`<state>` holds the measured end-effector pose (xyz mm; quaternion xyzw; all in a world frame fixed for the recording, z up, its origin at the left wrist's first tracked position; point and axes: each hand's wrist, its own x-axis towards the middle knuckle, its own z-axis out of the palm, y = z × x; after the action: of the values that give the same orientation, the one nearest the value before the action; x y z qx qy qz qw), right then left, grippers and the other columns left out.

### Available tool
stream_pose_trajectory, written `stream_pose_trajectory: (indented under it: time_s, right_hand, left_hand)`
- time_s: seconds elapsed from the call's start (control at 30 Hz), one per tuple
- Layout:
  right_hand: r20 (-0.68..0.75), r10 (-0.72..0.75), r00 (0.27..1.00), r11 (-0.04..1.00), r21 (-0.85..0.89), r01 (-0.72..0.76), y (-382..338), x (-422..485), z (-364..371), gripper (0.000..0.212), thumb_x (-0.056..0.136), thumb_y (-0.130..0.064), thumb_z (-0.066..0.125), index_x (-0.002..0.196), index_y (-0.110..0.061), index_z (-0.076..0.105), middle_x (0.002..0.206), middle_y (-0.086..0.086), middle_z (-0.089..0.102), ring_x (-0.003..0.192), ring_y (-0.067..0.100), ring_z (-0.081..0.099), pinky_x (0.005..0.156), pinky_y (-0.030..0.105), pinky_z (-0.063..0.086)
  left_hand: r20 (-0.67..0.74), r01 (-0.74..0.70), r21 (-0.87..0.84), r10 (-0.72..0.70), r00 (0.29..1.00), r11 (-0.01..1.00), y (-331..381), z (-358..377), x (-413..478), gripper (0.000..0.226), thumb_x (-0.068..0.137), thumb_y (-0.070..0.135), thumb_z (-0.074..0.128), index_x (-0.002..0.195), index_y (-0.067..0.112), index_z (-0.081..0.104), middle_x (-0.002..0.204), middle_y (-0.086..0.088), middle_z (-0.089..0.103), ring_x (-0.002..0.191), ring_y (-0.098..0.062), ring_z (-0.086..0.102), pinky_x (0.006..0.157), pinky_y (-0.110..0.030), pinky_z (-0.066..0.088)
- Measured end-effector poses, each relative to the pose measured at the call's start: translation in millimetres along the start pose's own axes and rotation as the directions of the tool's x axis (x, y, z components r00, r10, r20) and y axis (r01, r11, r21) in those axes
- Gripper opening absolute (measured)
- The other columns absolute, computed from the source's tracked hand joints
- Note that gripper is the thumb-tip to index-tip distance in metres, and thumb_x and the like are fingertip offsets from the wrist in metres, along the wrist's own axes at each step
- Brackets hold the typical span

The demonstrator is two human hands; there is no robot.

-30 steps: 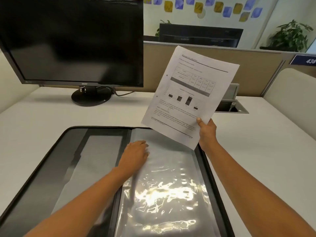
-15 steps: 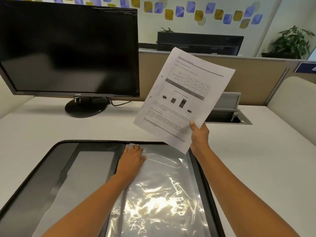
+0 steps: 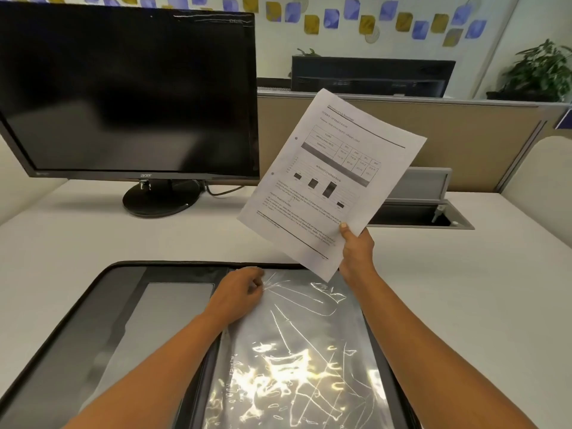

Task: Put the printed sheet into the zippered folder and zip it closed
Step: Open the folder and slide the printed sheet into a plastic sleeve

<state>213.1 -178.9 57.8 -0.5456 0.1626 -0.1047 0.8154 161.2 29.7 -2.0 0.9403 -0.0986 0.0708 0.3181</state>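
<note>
View from a head-worn camera, looking down at a white desk [image 3: 464,305]. A black zippered folder [image 3: 123,286] lies fully open and flat on the desk in front of the person, its zip undone. Its right half is covered by a shiny clear plastic sleeve [image 3: 303,335], wrinkled and catching the light.

The person's left hand [image 3: 240,292] rests at the sleeve's top left corner, near the folder's spine. Its fingers are curled and pinch the plastic there, and creases fan out from the pinch.

The right hand [image 3: 356,252] grips the printed sheet [image 3: 331,178] by its lower right corner, thumb on the front. The sheet is held up in the air, tilted, above the far edge of the folder and clear of the sleeve. It shows a table, small dark bars and lines of text.

A dark computer monitor [image 3: 123,94] stands at the back left of the desk. An open cable hatch [image 3: 414,212] sits at the back right.

The step in hand appears to be opening the sleeve's mouth to take the sheet; nothing is inserted yet, so the task is at an early stage. The next move likely calls for parting the plastic layers, lowering the sheet's bottom edge squarely into the gap, and sliding it in without buckling the paper. Closing and zipping the folder would follow.
</note>
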Motion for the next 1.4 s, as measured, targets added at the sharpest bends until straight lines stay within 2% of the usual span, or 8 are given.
stream_pose_trajectory:
  time_s: [0.2, 0.3, 0.47, 0.7, 0.83, 0.93, 1.2, 1.4]
  right_hand:
    - [0.014, 0.018, 1.0, 0.999, 0.045, -0.019, 1.3, 5.2, 3.8, 0.023, 0.092, -0.01, 0.05, 0.114, -0.017, 0.052, 0.11, 0.005, 0.059, 0.101, 0.027, 0.055, 0.089, 0.048, 0.047]
    - [0.026, 0.02, 0.999, 0.998, 0.067, -0.022, 3.2, 5.8, 5.9, 0.021, 0.092, -0.009, 0.05, 0.11, -0.02, 0.052, 0.108, 0.004, 0.06, 0.095, 0.024, 0.057, 0.084, 0.044, 0.048]
    - [0.06, 0.032, 0.998, 0.997, 0.068, -0.036, 5.0, 8.4, 9.7, 0.023, 0.092, -0.011, 0.049, 0.113, -0.02, 0.053, 0.108, 0.003, 0.06, 0.092, 0.022, 0.057, 0.079, 0.043, 0.048]
    - [0.135, 0.042, 0.99, 0.993, 0.102, -0.056, 2.8, 13.7, 19.1, 0.034, 0.092, -0.007, 0.048, 0.125, -0.015, 0.048, 0.118, 0.008, 0.057, 0.101, 0.027, 0.054, 0.088, 0.047, 0.047]
    - [0.16, 0.045, 0.986, 0.991, 0.115, -0.064, 2.5, 17.1, 29.5, 0.033, 0.092, -0.006, 0.048, 0.124, -0.014, 0.048, 0.116, 0.009, 0.057, 0.095, 0.023, 0.056, 0.081, 0.041, 0.049]
    - [0.19, 0.07, 0.979, 0.988, 0.123, -0.094, 5.4, 17.1, 37.7, 0.034, 0.092, -0.007, 0.049, 0.125, -0.013, 0.047, 0.116, 0.009, 0.057, 0.094, 0.023, 0.055, 0.081, 0.042, 0.048]
    - [0.257, 0.123, 0.959, 0.973, 0.157, -0.167, 9.8, 15.7, 61.4, 0.037, 0.092, -0.006, 0.048, 0.127, -0.014, 0.046, 0.116, 0.009, 0.058, 0.101, 0.027, 0.055, 0.076, 0.04, 0.05]
    - [0.29, 0.147, 0.946, 0.989, -0.014, -0.15, 19.0, 17.4, 49.8, 0.027, 0.092, -0.006, 0.047, 0.117, -0.016, 0.051, 0.126, 0.015, 0.055, 0.11, 0.032, 0.054, 0.094, 0.052, 0.045]
  left_hand:
    - [0.018, 0.016, -0.068, -0.015, 1.0, 0.998, -1.3, -2.0, 9.2, 0.009, 0.074, 0.01, 0.067, 0.083, 0.014, 0.067, 0.091, 0.003, 0.07, 0.089, -0.014, 0.062, 0.076, -0.021, 0.046]
    - [0.036, 0.015, -0.062, -0.013, 0.999, 0.998, -0.2, -2.4, 15.6, 0.024, 0.071, 0.012, 0.069, 0.095, 0.016, 0.066, 0.089, 0.007, 0.065, 0.087, -0.013, 0.059, 0.071, -0.014, 0.038]
    - [0.036, 0.035, -0.104, -0.032, 0.999, 0.994, 2.5, -0.4, 21.0, 0.041, 0.077, 0.027, 0.072, 0.115, 0.018, 0.062, 0.089, 0.003, 0.06, 0.089, -0.012, 0.051, 0.077, -0.02, 0.035]
    - [-0.024, 0.099, -0.083, -0.101, 0.995, 0.992, 14.9, 6.9, 28.5, 0.005, 0.074, 0.016, 0.072, 0.078, 0.017, 0.071, 0.074, 0.007, 0.056, 0.082, -0.013, 0.045, 0.07, -0.025, 0.032]
    - [-0.054, 0.035, -0.131, -0.043, 0.998, 0.991, 17.4, 8.7, 26.9, 0.004, 0.074, 0.012, 0.072, 0.075, 0.016, 0.07, 0.071, 0.011, 0.059, 0.078, -0.01, 0.047, 0.071, -0.024, 0.032]
    - [-0.1, -0.022, -0.152, 0.007, 0.995, 0.988, 18.2, 9.1, 24.6, 0.008, 0.075, 0.008, 0.071, 0.08, 0.013, 0.074, 0.077, 0.0, 0.068, 0.076, -0.013, 0.051, 0.073, -0.024, 0.036]
    - [-0.129, -0.178, -0.098, 0.165, 0.978, 0.979, 20.7, 5.7, 21.4, 0.012, 0.078, 0.006, 0.069, 0.086, 0.013, 0.075, 0.08, -0.006, 0.071, 0.078, -0.024, 0.06, 0.077, -0.046, 0.046]
    - [-0.134, -0.175, -0.085, 0.163, 0.978, 0.981, 18.5, 3.1, 21.7, 0.017, 0.075, 0.002, 0.07, 0.09, 0.009, 0.073, 0.079, -0.008, 0.071, 0.076, -0.022, 0.063, 0.076, -0.027, 0.046]
